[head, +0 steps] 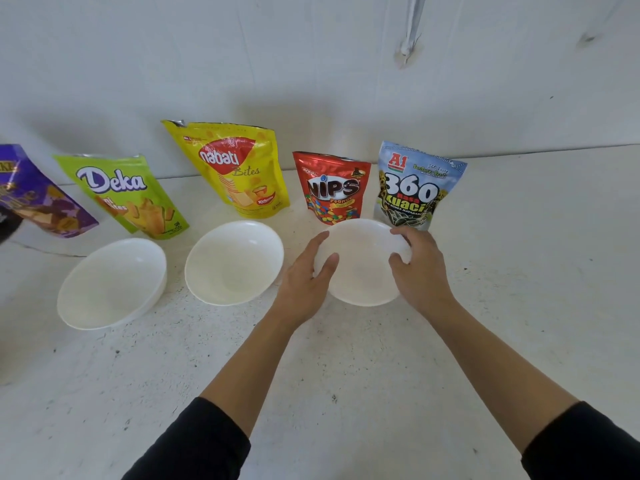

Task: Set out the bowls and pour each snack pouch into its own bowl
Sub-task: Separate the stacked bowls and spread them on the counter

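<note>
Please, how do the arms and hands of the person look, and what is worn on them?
Black sleeves, a left sleeve and a right sleeve, end near the elbows; the forearms are bare. The left hand and right hand wear no gloves, and no ring or watch shows.

This is looking like a plain home space: shop-bought snack pouches (239, 171) are standing along the far edge of a white counter (346, 368) against a bare wall (277, 64).
</note>
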Demonstrator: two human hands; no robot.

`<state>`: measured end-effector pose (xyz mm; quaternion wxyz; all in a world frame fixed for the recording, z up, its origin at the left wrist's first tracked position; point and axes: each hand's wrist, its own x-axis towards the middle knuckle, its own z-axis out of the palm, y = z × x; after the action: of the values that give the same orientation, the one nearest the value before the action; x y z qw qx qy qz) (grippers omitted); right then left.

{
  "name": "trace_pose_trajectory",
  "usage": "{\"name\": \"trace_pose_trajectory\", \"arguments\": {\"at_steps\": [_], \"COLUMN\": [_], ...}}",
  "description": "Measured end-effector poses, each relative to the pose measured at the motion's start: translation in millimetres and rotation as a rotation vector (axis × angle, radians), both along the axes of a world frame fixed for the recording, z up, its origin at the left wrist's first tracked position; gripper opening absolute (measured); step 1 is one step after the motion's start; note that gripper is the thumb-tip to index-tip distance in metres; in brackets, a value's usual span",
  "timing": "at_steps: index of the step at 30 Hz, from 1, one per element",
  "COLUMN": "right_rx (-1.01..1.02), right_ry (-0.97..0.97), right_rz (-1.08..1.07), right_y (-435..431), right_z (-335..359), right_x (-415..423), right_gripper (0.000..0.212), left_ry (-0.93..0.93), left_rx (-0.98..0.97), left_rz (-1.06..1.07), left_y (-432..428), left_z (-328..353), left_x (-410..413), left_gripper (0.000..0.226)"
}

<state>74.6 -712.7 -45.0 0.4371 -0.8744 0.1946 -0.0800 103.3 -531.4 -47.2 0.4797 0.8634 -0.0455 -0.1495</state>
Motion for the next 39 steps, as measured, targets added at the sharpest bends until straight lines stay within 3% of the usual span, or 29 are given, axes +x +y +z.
{"name": "trace_pose_trajectory", "arguments": {"at_steps": [4,7,11,16,25,39], "right_rx": [-0.108,-0.112,-0.087,-0.203,-0.221,-0.093], "right_ry": [-0.141,-0.261,-0.356,-0.421,-0.413,-0.323], "right_rz": [0.028,0.122,0.246,0.478,0.747,0.856], "right_y": [11,30,69,135,284,497], "right_z": [20,38,59,76,88,69], "right_x": [-7,-9,-8,-2,0,10], "right_gripper": [0.039,0.032,0.024,0.025,0.025,0.02], "left_ry": [-0.028,-0.162,-0.342,-0.481,-0.539,-0.459], "left_rx": [-0.038,-0.043,0.023,0.193,0.491,0.564], "left_rz": [-0.038,0.021,0.14,0.247,0.443,0.582], "left_y": [19,43,90,169,321,528], "left_z": [27,51,80,96,109,81], "left_x": [-11,-22,-38,-64,-107,-109], "left_gripper": [0.044,0.029,0.017,0.013,0.02,0.021]}}
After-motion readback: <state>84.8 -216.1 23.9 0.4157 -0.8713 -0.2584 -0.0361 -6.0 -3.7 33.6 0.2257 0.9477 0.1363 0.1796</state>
